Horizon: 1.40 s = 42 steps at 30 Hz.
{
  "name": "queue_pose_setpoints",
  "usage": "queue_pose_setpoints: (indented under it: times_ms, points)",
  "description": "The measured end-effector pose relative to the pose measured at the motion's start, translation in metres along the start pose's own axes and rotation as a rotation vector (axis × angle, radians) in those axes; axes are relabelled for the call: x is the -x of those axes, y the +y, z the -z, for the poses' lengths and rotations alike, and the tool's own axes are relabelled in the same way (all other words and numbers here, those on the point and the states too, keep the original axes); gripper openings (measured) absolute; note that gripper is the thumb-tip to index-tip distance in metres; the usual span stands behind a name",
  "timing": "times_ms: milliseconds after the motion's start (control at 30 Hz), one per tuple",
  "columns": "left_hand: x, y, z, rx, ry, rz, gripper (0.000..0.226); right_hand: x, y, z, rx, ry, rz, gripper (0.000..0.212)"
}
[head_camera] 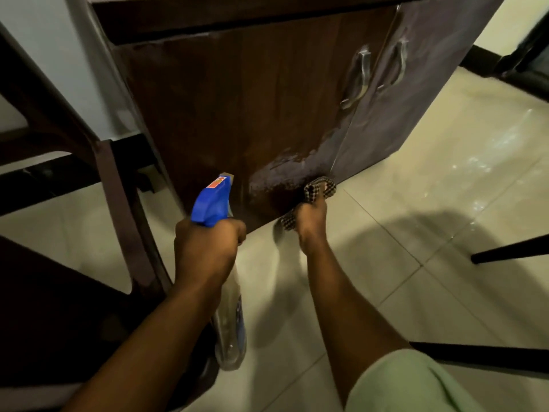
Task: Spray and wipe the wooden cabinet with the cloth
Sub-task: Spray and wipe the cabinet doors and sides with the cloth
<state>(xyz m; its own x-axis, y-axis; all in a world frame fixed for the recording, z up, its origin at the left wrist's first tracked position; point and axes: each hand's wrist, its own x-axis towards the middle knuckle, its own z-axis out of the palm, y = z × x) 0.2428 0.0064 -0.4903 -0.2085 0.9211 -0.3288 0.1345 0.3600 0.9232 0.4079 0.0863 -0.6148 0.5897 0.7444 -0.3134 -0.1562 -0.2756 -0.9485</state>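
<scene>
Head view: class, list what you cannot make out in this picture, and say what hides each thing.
Head view throughout:
1. Spray bottle label: blurred, partly behind the left forearm.
2. Its trigger: covered by the left hand.
3. Right hand fingertips: buried in the cloth.
4. Cabinet top: cut off by the upper edge.
5. Door handles: smeared by motion blur.

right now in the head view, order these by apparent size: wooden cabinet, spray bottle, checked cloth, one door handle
1. dark brown wooden cabinet
2. clear spray bottle with blue trigger head
3. brown checked cloth and silver metal door handle: look alike, cloth partly hidden, unranked
</scene>
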Motion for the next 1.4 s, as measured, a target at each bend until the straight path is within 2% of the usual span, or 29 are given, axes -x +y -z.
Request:
queue_pose_setpoints:
  times_ms: [133,233,400,500,600,667,733,800,900,1033,1167,1233,1333,1400]
  points:
    - [0.002,0.011,-0.001,0.027,-0.005,-0.020,0.012,0.010,-0.008,-0.003,-0.069,-0.006,-0.060,0.080]
    - [0.006,0.015,0.002,0.031,-0.042,-0.016,0.012,0.008,-0.030,0.002,-0.103,0.033,-0.017,0.076]
    - [0.011,0.018,0.005,0.008,-0.052,-0.071,0.015,0.008,-0.079,0.005,-0.124,0.084,0.232,0.060]
    - [0.013,0.020,0.005,0.018,-0.056,-0.063,0.016,0.016,-0.089,-0.003,-0.056,0.085,0.398,0.066]
    - [0.014,0.022,0.004,0.026,-0.060,-0.059,0.015,0.023,-0.077,-0.008,0.003,0.065,0.447,0.070]
    - [0.015,0.024,0.004,0.026,-0.060,-0.060,0.015,0.021,-0.063,-0.004,0.047,0.022,0.352,0.075]
    - [0.016,0.024,0.005,0.033,-0.056,-0.047,0.015,0.017,-0.054,0.001,0.050,-0.042,0.178,0.079]
    - [0.016,0.024,0.006,0.032,-0.041,-0.036,0.015,0.016,-0.054,0.007,0.065,-0.085,0.086,0.076]
    - [0.016,0.023,0.008,0.029,-0.022,-0.017,0.013,0.021,-0.077,0.009,0.038,-0.089,0.133,0.073]
    - [0.017,0.024,0.009,0.036,-0.015,0.011,0.011,0.025,-0.113,0.005,0.063,-0.038,0.349,0.085]
    - [0.020,0.029,0.007,0.053,-0.026,-0.013,0.012,0.022,-0.105,0.009,0.095,0.004,0.447,0.081]
    - [0.021,0.031,0.007,0.069,-0.036,0.002,0.013,0.020,-0.091,0.011,0.110,-0.016,0.386,0.078]
    - [0.022,0.033,0.005,0.079,-0.035,0.004,0.012,0.015,-0.071,0.017,0.088,-0.096,0.177,0.076]
    - [0.023,0.033,0.006,0.067,-0.042,-0.001,0.012,0.017,-0.067,0.022,0.119,-0.137,0.119,0.068]
